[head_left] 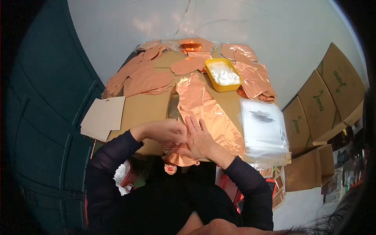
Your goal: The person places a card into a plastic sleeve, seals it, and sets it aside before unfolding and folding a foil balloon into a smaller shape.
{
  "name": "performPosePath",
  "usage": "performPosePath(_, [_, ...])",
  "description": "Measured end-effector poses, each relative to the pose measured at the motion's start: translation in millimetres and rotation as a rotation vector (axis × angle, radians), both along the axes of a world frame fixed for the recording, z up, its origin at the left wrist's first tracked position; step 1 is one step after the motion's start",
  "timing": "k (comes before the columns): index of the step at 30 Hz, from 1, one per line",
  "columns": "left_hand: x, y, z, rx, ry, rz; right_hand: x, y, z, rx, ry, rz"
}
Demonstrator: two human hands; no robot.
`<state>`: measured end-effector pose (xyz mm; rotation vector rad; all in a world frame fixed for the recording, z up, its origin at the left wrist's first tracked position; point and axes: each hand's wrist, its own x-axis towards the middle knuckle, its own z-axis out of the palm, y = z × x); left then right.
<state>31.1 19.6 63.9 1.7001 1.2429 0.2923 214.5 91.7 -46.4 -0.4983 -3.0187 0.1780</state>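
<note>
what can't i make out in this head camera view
- Left fingertips: curled in and turned away, so whether the left hand pinches anything can't be told
- Foil under the palms: covered by both that hand and the right hand
- Black print on the plastic bags: too small to read
- Goods at far right: dark and blurred

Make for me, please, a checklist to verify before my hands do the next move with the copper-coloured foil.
1. Right hand spread flat on the foil: ok.
2. Left hand gripping the foil: cannot tell, its fingers are curled and partly hidden.
3. Foil smooth: not ok, it shows wrinkles.
4. Foil within the near edge of the table: not ok, some reaches past it.
5. Yellow tub upright, white contents inside: ok.
6. Clear bags apart from the hands: ok.
</note>
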Motion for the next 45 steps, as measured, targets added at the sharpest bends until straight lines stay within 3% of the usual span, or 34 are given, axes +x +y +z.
performPosePath(1, [-6,5,-22,0.289,-0.134,-0.164,0,2,0,-0.005,-0.019,0.003])
performPosePath(4, [-53,14,-37,0.110,-0.516,0.473,4,0,12,-0.055,-0.100,0.009])
performPosePath(6, [-90,32,-66,0.468,-0.397,0.914,4,1,6,-0.083,-0.002,0.010])
performPosePath(9, [-120,38,-115,1.062,0.510,0.766,4,1,3,-0.086,0.038,0.004])
performPosePath(12, [-103,34,-127,0.628,0.123,0.891,2,1,-4,-0.073,0.065,0.004])
performPosePath(16, [-84,34,-124,0.511,-0.288,0.767,5,6,-6,-0.004,-0.003,0.034])
performPosePath(19, [-67,28,-105,0.468,-0.411,0.663,5,8,-13,-0.003,0.032,0.055])
performPosePath(23, [-68,33,-127,0.502,-0.300,0.617,6,5,-5,0.001,0.014,0.036])
performPosePath(31, [-54,28,-104,0.642,0.068,0.325,6,7,-6,-0.044,0.048,0.052])
performPosePath(34, [-56,32,-103,0.668,0.050,0.298,6,7,-6,-0.136,-0.074,-0.091])
performPosePath(37, [-62,46,-120,0.666,0.169,0.500,4,5,-5,0.052,0.001,0.041])
performPosePath(45, [-44,61,-115,0.606,0.397,0.312,4,2,0,0.023,-0.074,-0.006])
